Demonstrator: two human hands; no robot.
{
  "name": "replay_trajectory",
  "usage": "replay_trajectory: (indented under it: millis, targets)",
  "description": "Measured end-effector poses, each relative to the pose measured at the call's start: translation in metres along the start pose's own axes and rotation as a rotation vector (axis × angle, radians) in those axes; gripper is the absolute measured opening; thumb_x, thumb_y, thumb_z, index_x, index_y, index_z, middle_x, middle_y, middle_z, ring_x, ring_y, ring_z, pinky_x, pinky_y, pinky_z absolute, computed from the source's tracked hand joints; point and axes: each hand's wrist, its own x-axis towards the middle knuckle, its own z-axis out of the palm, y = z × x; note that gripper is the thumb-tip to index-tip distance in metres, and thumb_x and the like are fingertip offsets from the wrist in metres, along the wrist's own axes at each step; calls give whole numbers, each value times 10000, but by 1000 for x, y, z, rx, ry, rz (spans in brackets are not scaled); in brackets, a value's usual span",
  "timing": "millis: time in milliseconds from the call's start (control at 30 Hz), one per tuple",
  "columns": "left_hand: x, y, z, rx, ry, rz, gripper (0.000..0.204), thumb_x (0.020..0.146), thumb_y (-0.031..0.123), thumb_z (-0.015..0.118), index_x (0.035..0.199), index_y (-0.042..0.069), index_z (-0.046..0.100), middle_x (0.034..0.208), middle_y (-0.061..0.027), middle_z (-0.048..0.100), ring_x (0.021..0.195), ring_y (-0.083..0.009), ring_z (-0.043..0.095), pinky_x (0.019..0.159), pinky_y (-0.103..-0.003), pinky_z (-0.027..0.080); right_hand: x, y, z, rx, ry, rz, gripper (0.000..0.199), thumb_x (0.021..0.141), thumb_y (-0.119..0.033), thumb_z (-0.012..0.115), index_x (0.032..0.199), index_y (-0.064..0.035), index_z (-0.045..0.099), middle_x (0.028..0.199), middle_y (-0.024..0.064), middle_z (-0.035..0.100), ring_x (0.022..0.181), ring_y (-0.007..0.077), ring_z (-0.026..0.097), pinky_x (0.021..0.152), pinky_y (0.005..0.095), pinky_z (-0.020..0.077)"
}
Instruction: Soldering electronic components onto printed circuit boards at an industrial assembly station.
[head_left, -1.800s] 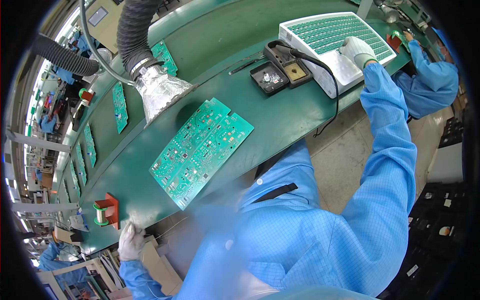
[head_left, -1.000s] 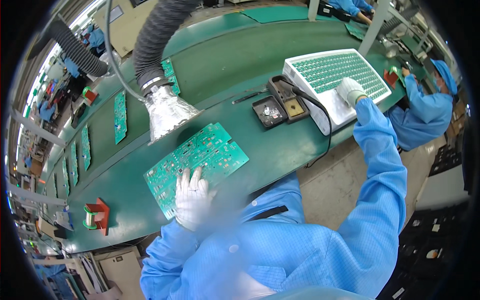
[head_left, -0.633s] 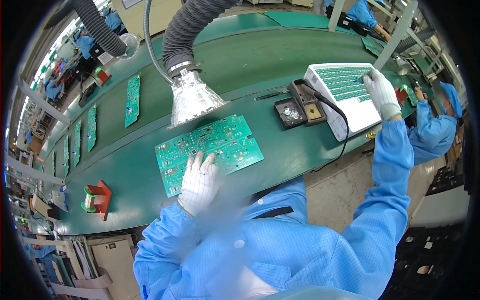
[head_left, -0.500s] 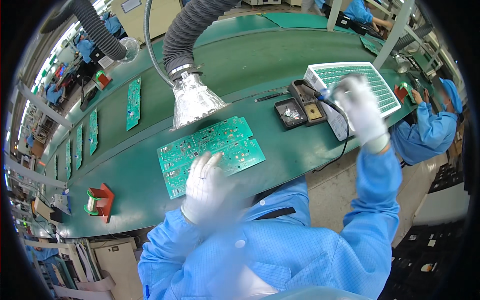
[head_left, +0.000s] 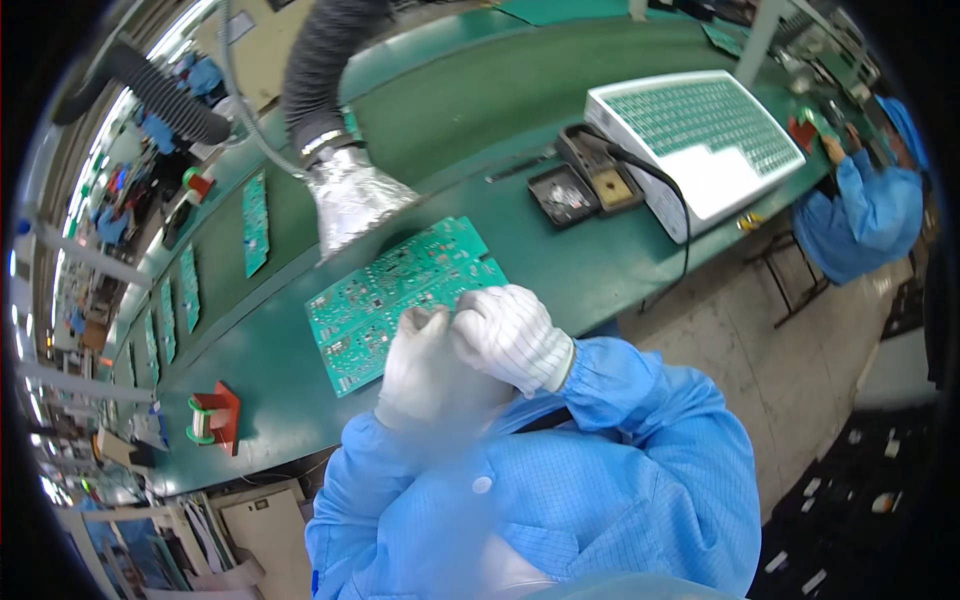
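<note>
A green circuit board lies flat on the green bench in front of me. My left hand and my right hand, both in white gloves, meet over the board's near edge. Their fingertips are pressed together and the fingers of both are curled in. Whether anything small sits between the fingertips is hidden. My blue sleeves come up from the lower edge.
A foil-wrapped extraction hood on a black hose hangs just behind the board. To the right stand a black soldering stand and a white tray of green parts. More boards lie along the bench; a red holder sits left. A co-worker in blue sits far right.
My right hand has left the white tray and swung in to meet my left hand. My left hand has lifted off the board, fingers now curled.
</note>
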Motion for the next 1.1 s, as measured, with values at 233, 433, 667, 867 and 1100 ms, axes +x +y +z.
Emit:
replay_trajectory:
  millis: [233, 433, 667, 867, 1100]
  targets:
    - [15, -34, -39, 249, -48, 174, 402, 878, 25, 599, 1269, 45, 509, 1071, -128, 569, 970, -280, 581, 846, -390, 511, -6, 15, 2, 134, -61, -62, 204, 711, -184, 754, 763, -102, 575, 779, 73, 625, 697, 240, 628, 610, 381, 498]
    - [5, -5, 0, -172, -110, -145, 305, 1007, 206, 585, 1234, 79, 427, 1145, -39, 495, 1043, -159, 550, 866, -344, 517, 6, 25, 7, 698, -297, 812, 446, 832, -404, 756, 1025, -17, 645, 930, 152, 674, 797, 250, 680, 713, 354, 554]
    - [7, 7, 13, -145, 24, -101, 353, 987, 279, 644, 1152, 46, 436, 1115, -53, 516, 976, -143, 580, 838, -287, 529, 11, 47, 0, 904, -510, 572, 337, 936, -230, 668, 1169, 12, 648, 989, 127, 692, 700, 148, 674, 615, 265, 560]
    - [22, 11, 1, 406, 153, 233, 416, 859, 156, 760, 1162, 41, 498, 928, -67, 662, 769, -163, 649, 721, -304, 556, 24, 78, 3, 482, -246, 342, 252, 903, -225, 677, 1098, -65, 684, 948, 89, 657, 878, 203, 645, 764, 326, 534]
    - [49, 0, -18, 1420, 56, 753, 311, 693, 164, 827, 891, 55, 613, 837, -131, 637, 834, -322, 642, 772, -423, 512, 25, 121, 56, 271, -327, 96, 206, 878, -247, 674, 1024, -104, 701, 961, 99, 657, 912, 300, 642, 774, 396, 529]
